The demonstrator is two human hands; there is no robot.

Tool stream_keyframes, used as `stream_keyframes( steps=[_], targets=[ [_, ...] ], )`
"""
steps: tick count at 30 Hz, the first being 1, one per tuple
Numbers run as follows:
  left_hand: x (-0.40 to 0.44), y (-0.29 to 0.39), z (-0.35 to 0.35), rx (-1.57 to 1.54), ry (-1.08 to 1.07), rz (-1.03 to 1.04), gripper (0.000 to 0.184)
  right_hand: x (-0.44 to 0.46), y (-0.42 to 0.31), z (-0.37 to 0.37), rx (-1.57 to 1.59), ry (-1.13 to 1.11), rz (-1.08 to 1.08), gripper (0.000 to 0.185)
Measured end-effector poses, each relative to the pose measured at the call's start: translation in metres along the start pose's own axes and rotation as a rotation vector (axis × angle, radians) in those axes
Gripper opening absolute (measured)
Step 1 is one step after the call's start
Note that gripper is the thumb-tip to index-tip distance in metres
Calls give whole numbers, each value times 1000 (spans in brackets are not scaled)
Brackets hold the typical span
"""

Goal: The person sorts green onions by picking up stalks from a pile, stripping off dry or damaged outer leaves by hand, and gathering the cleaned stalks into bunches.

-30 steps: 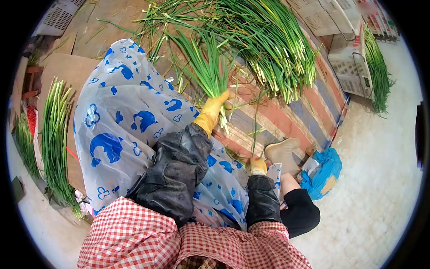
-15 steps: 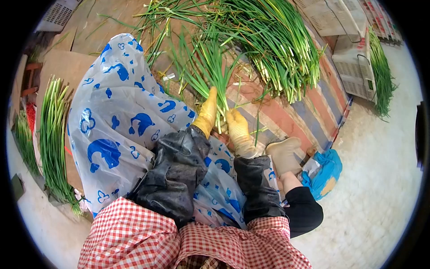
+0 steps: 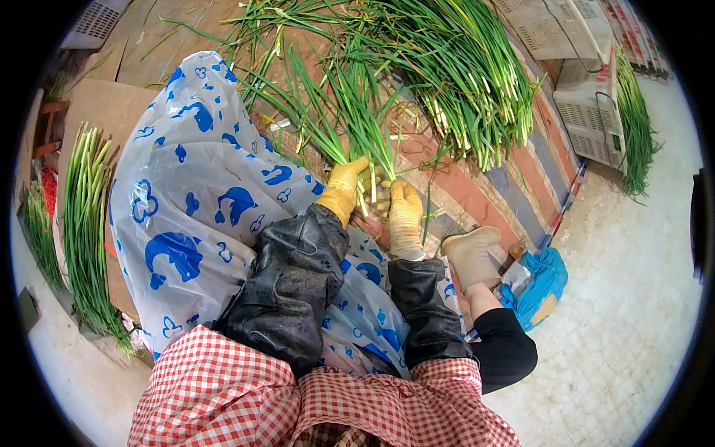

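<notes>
In yellow gloves, both my hands work low over the striped sheet. My left hand is closed around the pale lower stems of a small bunch of garlic chives, leaves fanning away from me. Beside it, my right hand has its fingers closed at the stem ends of other garlic chives; the exact pinch is partly hidden. A few white stem ends stick out between the two hands. A large pile of garlic chives lies just beyond, to the right.
A plastic cover with blue dolphins drapes over my lap. More chives lie in a sorted row at left. Plastic crates stand at right, near a blue bag and a beige boot. Loose leaves litter the striped sheet.
My left hand has lowered slightly and turned toward the right. My right hand has shifted slightly right, and the chives between my hands have spread into two parts.
</notes>
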State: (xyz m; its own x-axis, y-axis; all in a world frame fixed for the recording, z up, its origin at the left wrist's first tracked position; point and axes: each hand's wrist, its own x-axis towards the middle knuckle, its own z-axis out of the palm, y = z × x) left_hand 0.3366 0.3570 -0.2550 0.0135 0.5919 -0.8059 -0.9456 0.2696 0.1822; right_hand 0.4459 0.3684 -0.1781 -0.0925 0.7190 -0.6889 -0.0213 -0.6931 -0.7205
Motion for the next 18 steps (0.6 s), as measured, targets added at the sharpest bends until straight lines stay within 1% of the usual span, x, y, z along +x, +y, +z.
stream_keyframes(
  steps=[1, 2, 3, 4, 5, 6, 7, 8, 9, 10, 11, 12, 13, 14, 15, 16, 17, 18],
  targets=[
    [4, -1, -1, 43, 27, -34, 27, -5, -7, 5, -1, 1, 0, 16],
    [8, -3, -1, 10, 33, 47, 32, -10, -14, 10, 0, 46, -38, 16],
    [4, -1, 2, 9, 34, 46, 32, -13, -17, 12, 0, 92, -74, 15],
    [-1, 2, 4, 13, 13, 65, 36, -11, -17, 11, -111, 174, -64, 14],
    [-6, 5, 8, 18, -8, 83, 41, -10, -14, 11, -112, 175, -63, 14],
    [-12, 9, 10, -23, -57, 53, 48, -10, -11, 13, -369, 207, -299, 13],
    [-11, 9, 11, -23, -57, 49, 48, -10, -8, 13, -626, 237, -535, 12],
    [-7, 7, 12, -85, -104, 41, 48, -12, -8, 14, -693, 164, -569, 14],
    [-4, 6, 12, -148, -150, 34, 48, -13, -9, 15, -693, 166, -567, 14],
    [-2, 5, 10, -249, -155, -4, 39, -13, -10, 16, -1070, 51, -734, 16],
    [6, 3, 1, -247, -155, -5, 39, -13, -12, 18, -1447, -78, -893, 17],
    [12, 4, -10, -150, -152, -70, 33, -16, -12, 21, -1474, -173, -831, 21],
    [20, 2, -19, -53, -148, -134, 28, -16, -12, 19, -1474, -174, -832, 21],
    [14, 3, -18, -142, -115, -180, 21, -16, -13, 15, -1336, -176, -837, 21],
    [9, 5, -16, -144, -113, -181, 21, -15, -14, 13, -1197, -176, -837, 20],
    [5, 6, -14, -137, -88, -150, 21, -11, -15, 13, -1056, -75, -869, 19],
    [2, 9, -12, -129, -62, -118, 21, -4, -19, 14, -1056, -77, -865, 19],
    [-1, 10, -8, -193, -51, -165, 29, 6, -24, 15, -1084, -3, -863, 16]
  ],
)
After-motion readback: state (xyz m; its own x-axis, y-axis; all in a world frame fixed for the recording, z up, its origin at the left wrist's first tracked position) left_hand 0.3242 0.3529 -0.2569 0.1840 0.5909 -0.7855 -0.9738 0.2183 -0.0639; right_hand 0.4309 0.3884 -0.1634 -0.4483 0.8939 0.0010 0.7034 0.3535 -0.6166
